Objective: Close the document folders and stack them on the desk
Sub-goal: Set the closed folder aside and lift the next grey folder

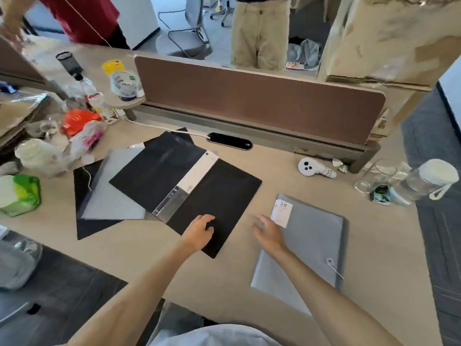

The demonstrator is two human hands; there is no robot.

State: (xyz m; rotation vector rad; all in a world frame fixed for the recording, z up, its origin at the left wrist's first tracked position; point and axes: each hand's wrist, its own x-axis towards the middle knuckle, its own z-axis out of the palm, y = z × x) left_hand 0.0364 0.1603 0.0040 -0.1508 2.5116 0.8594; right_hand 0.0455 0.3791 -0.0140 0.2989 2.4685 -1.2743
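Note:
A black folder point(219, 193) lies spread open in the middle of the desk point(149, 258), with a white and clear spine strip down its centre. My left hand point(199, 231) rests on its right-hand cover near the front corner, fingers curled and apart. A closed grey folder point(309, 245) with a white label lies to the right. My right hand point(269, 233) hovers with fingers spread at that folder's left edge, holding nothing. To the left, another open folder point(112, 196) shows a grey sheet over black.
Bags, bottles and a green tissue pack point(20, 193) crowd the desk's left side. A brown divider panel point(249, 96) runs along the back. A white gadget point(311, 168), a glass point(379, 176) and a plastic jar point(424, 183) sit at the right. People stand behind the divider.

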